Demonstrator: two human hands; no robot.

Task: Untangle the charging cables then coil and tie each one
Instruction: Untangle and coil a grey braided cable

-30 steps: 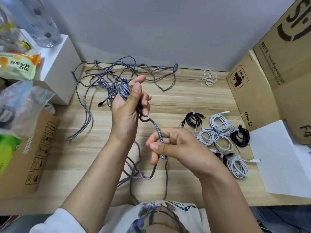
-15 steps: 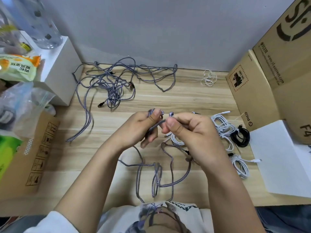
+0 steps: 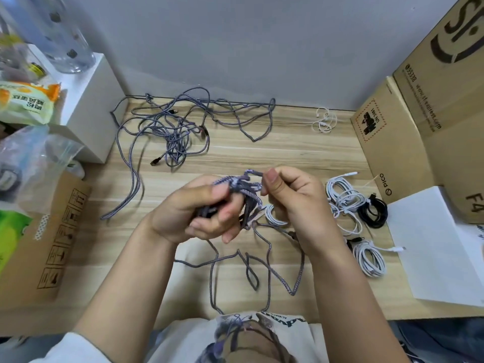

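Both hands hold one grey braided cable (image 3: 269, 263) above the wooden desk (image 3: 301, 153). Left hand (image 3: 191, 210) has its fingers curled around a small bundle of loops, and right hand (image 3: 293, 197) pinches a strand at the top. Loose loops hang down to the desk edge. More tangled cables (image 3: 172, 127) lie behind, near the wall.

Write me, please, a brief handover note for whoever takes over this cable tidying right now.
Left hand grips a half-wound bundle of the purple braided cable; right hand pinches its strand at the top. The rest of it trails loose toward the table's near edge.
Done: coiled white cables and a black coil lie at the right.
Left: finish and tie this coil, then the purple tangle at the back.
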